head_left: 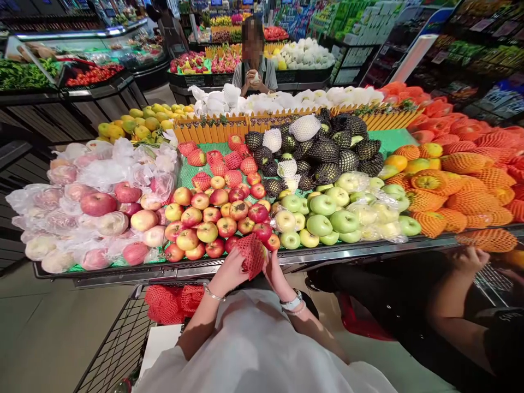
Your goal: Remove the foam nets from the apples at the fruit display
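Observation:
In front of my body, at the front edge of the fruit stand, my left hand (pixel 232 272) is closed around a red foam fruit net (pixel 250 255). My right hand (pixel 275 274) grips the right side of the same net, at its open end. A bit of yellow-green shows at that end; what lies inside is mostly hidden. One red-yellow apple (pixel 273 242) is just above my right fingertips, and I cannot tell whether they touch it. Beyond both hands lies a heap of loose red-yellow apples (pixel 207 232), with apples in red nets (pixel 232 159) behind them.
Bagged apples (pixel 98 203) lie left; green apples (pixel 319 225), black-netted fruit (pixel 325 155) and orange-netted fruit (pixel 462 191) lie right. A cart (pixel 110 338) with red nets (pixel 174 303) stands below left. A co-worker's hand (pixel 470 259) holds an orange net at right. Another person (pixel 254 76) stands opposite.

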`<state>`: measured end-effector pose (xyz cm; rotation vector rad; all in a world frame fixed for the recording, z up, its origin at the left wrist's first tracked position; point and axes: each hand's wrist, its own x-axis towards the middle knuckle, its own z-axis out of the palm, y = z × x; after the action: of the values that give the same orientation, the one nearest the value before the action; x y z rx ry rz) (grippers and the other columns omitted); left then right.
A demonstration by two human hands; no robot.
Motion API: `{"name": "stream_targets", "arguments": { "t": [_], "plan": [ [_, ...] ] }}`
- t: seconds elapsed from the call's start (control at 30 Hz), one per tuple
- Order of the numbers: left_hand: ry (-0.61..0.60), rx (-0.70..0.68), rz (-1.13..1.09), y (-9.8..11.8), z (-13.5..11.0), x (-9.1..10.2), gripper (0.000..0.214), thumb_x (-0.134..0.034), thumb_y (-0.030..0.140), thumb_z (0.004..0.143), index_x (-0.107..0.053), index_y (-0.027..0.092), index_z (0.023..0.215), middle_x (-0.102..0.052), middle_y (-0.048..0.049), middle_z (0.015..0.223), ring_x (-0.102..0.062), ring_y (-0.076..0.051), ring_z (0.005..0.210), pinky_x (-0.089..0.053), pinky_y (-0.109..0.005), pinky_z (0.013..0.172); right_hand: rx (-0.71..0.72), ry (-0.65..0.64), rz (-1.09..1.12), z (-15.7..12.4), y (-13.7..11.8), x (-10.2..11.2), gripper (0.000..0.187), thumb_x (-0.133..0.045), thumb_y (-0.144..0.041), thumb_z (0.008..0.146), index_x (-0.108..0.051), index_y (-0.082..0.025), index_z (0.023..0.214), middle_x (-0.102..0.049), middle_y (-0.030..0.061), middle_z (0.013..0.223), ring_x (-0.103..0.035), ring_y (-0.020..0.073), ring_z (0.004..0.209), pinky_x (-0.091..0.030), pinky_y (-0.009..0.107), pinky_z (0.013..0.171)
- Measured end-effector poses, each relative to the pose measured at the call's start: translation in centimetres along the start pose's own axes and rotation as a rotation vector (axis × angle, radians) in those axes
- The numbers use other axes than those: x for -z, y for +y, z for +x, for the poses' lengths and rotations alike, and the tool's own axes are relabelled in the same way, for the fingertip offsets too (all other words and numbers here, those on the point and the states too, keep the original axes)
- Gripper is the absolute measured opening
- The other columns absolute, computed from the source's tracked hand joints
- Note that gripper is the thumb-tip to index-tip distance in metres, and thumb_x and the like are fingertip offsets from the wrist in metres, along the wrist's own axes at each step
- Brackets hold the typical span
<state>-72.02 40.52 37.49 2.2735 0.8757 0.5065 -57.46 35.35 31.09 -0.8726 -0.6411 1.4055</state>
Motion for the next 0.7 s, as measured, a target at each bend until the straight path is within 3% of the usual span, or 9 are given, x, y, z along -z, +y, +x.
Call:
{"name": "stream_targets", "arguments": {
  "t": [0.07, 0.17, 0.27, 0.33, 0.4, 0.47, 0.6, 0.7],
  "plan": [
    [0.037, 0.037, -0.037, 0.2, 0.0, 0.1, 0.059, -0.070, 0.018, 0.073, -0.051, 0.015, 0.129, -0.057, -0.0172, 0.128, -0.051, -0.032, 0.124, -0.041, -0.052, 0.107, 0.016, -0.029, -0.046, -0.3, -0.1, 0.2, 0.080, -0.039, -0.083, 0.077, -0.054, -0.028, 0.133, -0.045, 0.0024, 0.147, -0.030, 0.0243, 0.143, -0.023, 0.044, 0.121],
    [0.107, 0.076, -0.139, 0.5, 0.0, 0.4, 0.064, -0.075, 0.024, 0.071, -0.049, 0.015, 0.129, -0.057, -0.0167, 0.128, -0.054, -0.031, 0.121, -0.041, -0.050, 0.106, 0.057, -0.094, -0.140, -1.0, -0.8, -0.1, 0.075, -0.067, -0.062, 0.075, -0.048, -0.027, 0.139, -0.038, 0.0028, 0.151, -0.025, 0.0247, 0.145, -0.016, 0.040, 0.122],
    [0.235, 0.152, -0.198, 0.5, 0.0, 0.4, 0.067, -0.079, 0.030, 0.067, -0.051, 0.013, 0.126, -0.058, -0.0163, 0.124, -0.056, -0.030, 0.118, -0.042, -0.049, 0.104, 0.126, -0.129, -0.267, -1.3, -1.7, -1.1, 0.078, -0.073, -0.042, 0.078, -0.036, -0.028, 0.145, -0.046, 0.0071, 0.144, -0.041, 0.0256, 0.135, -0.030, 0.043, 0.116],
    [0.339, 0.211, -0.208, 0.1, -0.1, 0.4, 0.072, -0.081, 0.033, 0.063, -0.050, 0.013, 0.125, -0.058, -0.0161, 0.122, -0.056, -0.031, 0.116, -0.043, -0.049, 0.103, 0.181, -0.062, -0.337, -1.2, -2.0, -1.7, 0.076, -0.071, -0.040, 0.080, -0.034, -0.027, 0.144, -0.058, 0.0094, 0.127, -0.057, 0.0238, 0.114, -0.045, 0.041, 0.101],
    [0.402, 0.233, -0.204, -0.4, -0.3, 0.4, 0.071, -0.082, 0.035, 0.062, -0.052, 0.013, 0.123, -0.059, -0.0153, 0.120, -0.057, -0.030, 0.115, -0.043, -0.049, 0.102, 0.226, 0.028, -0.374, -1.0, -1.9, -2.0, 0.066, -0.073, -0.039, 0.078, -0.043, -0.025, 0.136, -0.064, 0.0070, 0.104, -0.062, 0.0204, 0.091, -0.051, 0.036, 0.085],
    [0.403, 0.219, -0.196, -0.8, -0.4, 0.6, 0.061, -0.080, 0.036, 0.065, -0.057, 0.013, 0.117, -0.062, -0.0143, 0.116, -0.058, -0.030, 0.112, -0.043, -0.049, 0.102, 0.271, 0.050, -0.412, -0.8, -1.8, -2.1, 0.046, -0.073, -0.038, 0.078, -0.056, -0.024, 0.118, -0.065, 0.0040, 0.090, -0.061, 0.0184, 0.081, -0.051, 0.033, 0.078],
    [0.335, 0.205, -0.243, -0.9, -0.5, 1.1, 0.040, -0.077, 0.038, 0.069, -0.065, 0.014, 0.098, -0.068, -0.0106, 0.101, -0.064, -0.027, 0.098, -0.048, -0.047, 0.096, 0.304, -0.017, -0.460, -0.8, -2.0, -1.9, 0.022, -0.072, -0.037, 0.079, -0.067, -0.021, 0.093, -0.067, 0.0045, 0.087, -0.061, 0.0183, 0.080, -0.050, 0.032, 0.077],
    [0.361, 0.234, -0.299, -1.0, -0.6, 1.0, 0.051, -0.081, 0.037, 0.064, -0.063, 0.014, 0.105, -0.068, -0.0108, 0.105, -0.064, -0.028, 0.099, -0.049, -0.047, 0.095, 0.323, -0.005, -0.488, -0.6, -2.6, -1.6, 0.015, -0.071, -0.034, 0.079, -0.069, -0.020, 0.083, -0.067, 0.0048, 0.085, -0.060, 0.0192, 0.080, -0.048, 0.033, 0.078]
  ]
}}
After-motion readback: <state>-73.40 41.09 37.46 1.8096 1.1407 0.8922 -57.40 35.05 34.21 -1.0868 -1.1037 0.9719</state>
